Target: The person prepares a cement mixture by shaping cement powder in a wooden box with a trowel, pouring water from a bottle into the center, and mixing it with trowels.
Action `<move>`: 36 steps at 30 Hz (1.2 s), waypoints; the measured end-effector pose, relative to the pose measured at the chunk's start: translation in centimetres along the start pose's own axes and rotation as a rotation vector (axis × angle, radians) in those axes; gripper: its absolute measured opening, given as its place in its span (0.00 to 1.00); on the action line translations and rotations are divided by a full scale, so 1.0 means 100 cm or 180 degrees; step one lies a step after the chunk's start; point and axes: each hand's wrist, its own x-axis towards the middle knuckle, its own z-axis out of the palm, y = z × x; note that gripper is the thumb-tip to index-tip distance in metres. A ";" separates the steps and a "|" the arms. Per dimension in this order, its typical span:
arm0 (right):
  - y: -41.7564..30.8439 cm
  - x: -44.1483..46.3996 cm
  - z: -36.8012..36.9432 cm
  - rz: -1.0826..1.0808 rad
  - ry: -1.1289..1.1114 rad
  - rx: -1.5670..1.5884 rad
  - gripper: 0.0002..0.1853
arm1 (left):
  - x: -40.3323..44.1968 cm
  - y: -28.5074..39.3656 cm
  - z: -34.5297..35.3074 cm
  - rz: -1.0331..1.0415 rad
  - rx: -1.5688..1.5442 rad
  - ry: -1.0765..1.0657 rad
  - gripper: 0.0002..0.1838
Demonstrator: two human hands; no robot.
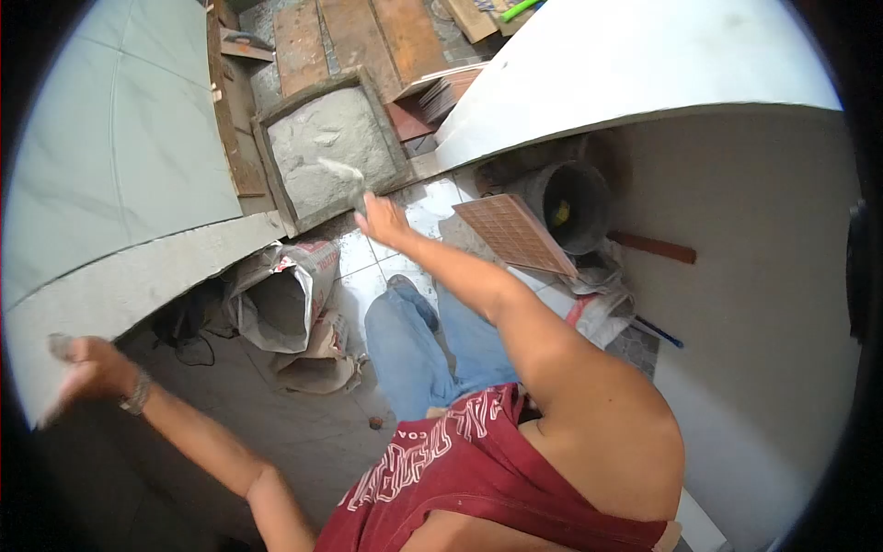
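My right hand is closed on a trowel whose blurred, pale blade reaches over the near side of a square box. Grey powdery cement mix fills much of that box. My left hand, with a watch on its wrist, is stretched out at the far left beside the edge of a ledge. Its thumb and fingers are apart, and grey material shows on the fingertips. Nothing held shows in it.
Opened cement sacks stand below the ledge. To the right, a tile leans by a dark bucket. Wooden planks and stacked tiles lie behind the box. A float rests at the upper left.
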 end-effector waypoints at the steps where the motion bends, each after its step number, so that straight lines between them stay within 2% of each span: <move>1: -0.013 -0.027 -0.017 0.0075 -0.0025 0.0150 0.27 | -0.011 0.019 -0.001 -0.0768 -0.0776 -0.0211 0.53; 3: -0.037 -0.063 -0.059 0.0850 -0.0828 -0.0022 0.29 | 0.010 0.077 -0.016 -0.0865 -0.0349 0.0230 0.49; 4: -0.039 -0.071 -0.072 0.0947 -0.1117 -0.0146 0.29 | 0.031 0.135 -0.041 -0.0544 0.0312 0.0493 0.48; 5: -0.035 -0.074 -0.079 0.1027 -0.1392 -0.0288 0.29 | 0.022 0.142 -0.048 -0.0490 -0.0073 0.0292 0.45; 7: -0.026 -0.080 -0.102 0.1095 -0.1278 -0.0585 0.28 | -0.007 0.170 -0.070 -0.1621 -0.0570 -0.0687 0.39; 8: -0.012 -0.073 -0.108 0.0959 -0.1270 -0.0654 0.28 | -0.028 0.178 -0.083 -0.2057 -0.0718 -0.1474 0.34; 9: -0.005 -0.062 -0.114 0.0843 -0.1255 -0.0726 0.28 | -0.056 0.177 -0.094 -0.2356 -0.1277 -0.2485 0.28; 10: -0.025 -0.052 -0.142 0.0958 -0.1372 -0.0589 0.26 | -0.087 0.172 -0.105 -0.1652 -0.1593 -0.3619 0.28; 11: -0.009 -0.030 -0.138 0.1098 -0.1353 -0.0315 0.25 | -0.122 0.178 -0.113 -0.1704 -0.1758 -0.4702 0.30; 12: -0.027 -0.017 -0.165 0.0777 -0.1106 -0.0409 0.22 | -0.148 0.190 -0.119 -0.1930 -0.2264 -0.4645 0.33; 13: -0.029 -0.003 -0.207 0.0973 -0.1265 0.0031 0.26 | -0.122 0.240 -0.145 -0.2102 -0.2282 -0.4622 0.31; 14: -0.043 0.019 -0.224 0.1192 -0.1411 0.0699 0.24 | -0.097 0.258 -0.149 -0.2361 -0.2417 -0.4792 0.30; 15: -0.054 0.045 -0.237 0.1135 -0.1146 0.0606 0.18 | -0.087 0.269 -0.141 -0.2162 -0.2615 -0.4888 0.29; 16: -0.081 0.058 -0.269 0.0668 -0.0869 0.0276 0.11 | -0.084 0.278 -0.131 -0.1968 -0.2800 -0.4967 0.27; 17: -0.085 0.078 -0.278 0.0929 -0.0681 0.0584 0.09 | -0.076 0.286 -0.123 -0.1789 -0.2986 -0.5030 0.26; 18: -0.119 0.082 -0.308 0.1196 -0.0506 0.0803 0.09 | -0.055 0.296 -0.118 -0.2042 -0.3127 -0.4895 0.24; 19: -0.102 0.110 -0.310 0.1140 -0.0365 0.0749 0.08 | -0.027 0.308 -0.113 -0.2262 -0.3276 -0.4733 0.23; 20: -0.145 0.103 -0.339 0.1226 -0.0115 0.0894 0.07 | -0.005 0.310 -0.105 -0.2460 -0.3461 -0.4570 0.21; 25: -0.101 0.191 -0.409 0.1604 0.0190 0.1405 0.08 | 0.105 0.362 -0.068 -0.2522 -0.3136 -0.4152 0.15; 28: -0.017 0.263 -0.426 0.2058 -0.0067 0.1632 0.08 | 0.202 0.414 -0.051 -0.2824 -0.2605 -0.4178 0.11; 30: 0.023 0.301 -0.443 0.2381 -0.0597 0.2054 0.05 | 0.278 0.453 -0.030 -0.2797 -0.2076 -0.4308 0.12; 31: 0.045 0.320 -0.449 0.2655 -0.0647 0.2285 0.05 | 0.270 0.458 -0.009 -0.2841 -0.2375 -0.3664 0.11; 32: 0.064 0.329 -0.457 0.2954 -0.0710 0.2509 0.05 | 0.296 0.482 0.001 -0.2720 -0.2448 -0.3429 0.10; 34: 0.070 0.329 -0.489 0.3045 -0.1001 0.2228 0.04 | 0.370 0.525 0.023 -0.2394 -0.2564 -0.3163 0.09; 36: 0.092 0.365 -0.544 0.3252 -0.1004 0.2205 0.02 | 0.444 0.581 0.085 -0.2703 -0.2485 -0.3957 0.16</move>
